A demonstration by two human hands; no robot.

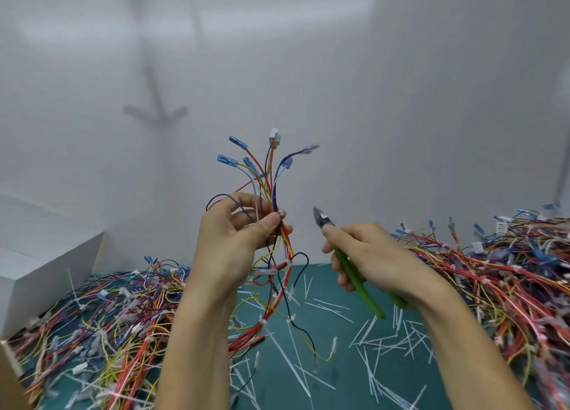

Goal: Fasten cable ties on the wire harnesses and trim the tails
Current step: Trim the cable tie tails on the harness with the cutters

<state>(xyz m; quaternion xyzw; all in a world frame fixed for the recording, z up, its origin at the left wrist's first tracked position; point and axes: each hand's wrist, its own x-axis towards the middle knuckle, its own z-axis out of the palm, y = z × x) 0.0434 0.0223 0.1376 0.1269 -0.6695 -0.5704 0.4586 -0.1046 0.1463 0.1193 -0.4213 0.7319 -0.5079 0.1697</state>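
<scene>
Harness raised in the left hand, cutters in the right.

The left hand [228, 240] pinches a harness [271, 178] between thumb and curled fingers [271, 224]. Its blue terminals and white plug fan upward against the far wall, and its tied lower length trails down to the green counter [327, 275]. The right hand [376, 255], just right of the wires and apart from them, has its fingers wrapped round green-handled cutters [364, 289] with the nose pointing up and left. White tails [379, 341] litter the near counter between the left pile [108, 317] and the right pile [509, 280]. A white box [46, 255] stands far left.
</scene>
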